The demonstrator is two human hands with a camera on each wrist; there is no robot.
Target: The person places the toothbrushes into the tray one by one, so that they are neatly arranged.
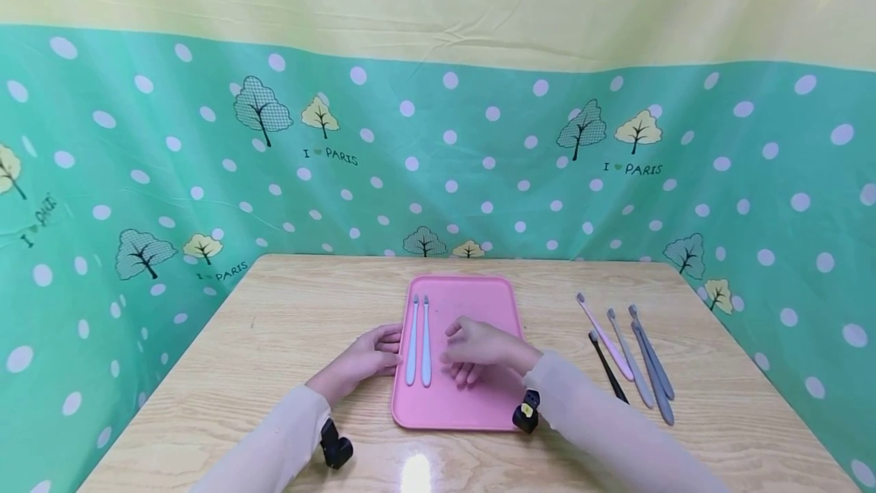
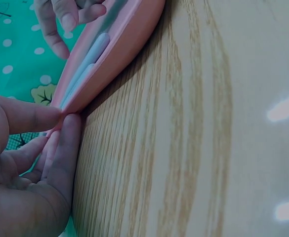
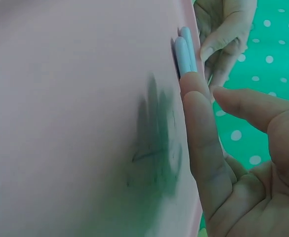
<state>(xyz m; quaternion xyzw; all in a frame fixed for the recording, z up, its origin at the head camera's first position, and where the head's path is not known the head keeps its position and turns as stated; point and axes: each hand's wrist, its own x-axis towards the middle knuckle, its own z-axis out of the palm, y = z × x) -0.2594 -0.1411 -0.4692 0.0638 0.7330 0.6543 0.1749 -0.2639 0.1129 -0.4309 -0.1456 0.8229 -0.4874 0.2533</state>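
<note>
A pink tray [image 1: 465, 409] lies on the wooden table. Two light blue toothbrushes [image 1: 412, 348] are side by side along its left part, heads toward the far end. At the tray's left edge, my left hand [image 1: 366, 360] pinches the rim between thumb and finger, also seen in the left wrist view. My right hand [image 1: 482, 348] is over the tray, just right of the toothbrushes, with fingers loosely bent and thumb apart. It holds nothing. From the right wrist view, its fingertips overlap the toothbrush handles [image 3: 182, 54]; whether they touch, I cannot tell.
Several more toothbrushes lie right of the tray: a pink one [image 1: 605, 337], a black one [image 1: 607, 367] and grey ones [image 1: 653, 367], two of them overlapping. A dotted green curtain [image 1: 445, 173] hangs behind the wooden table [image 1: 308, 295].
</note>
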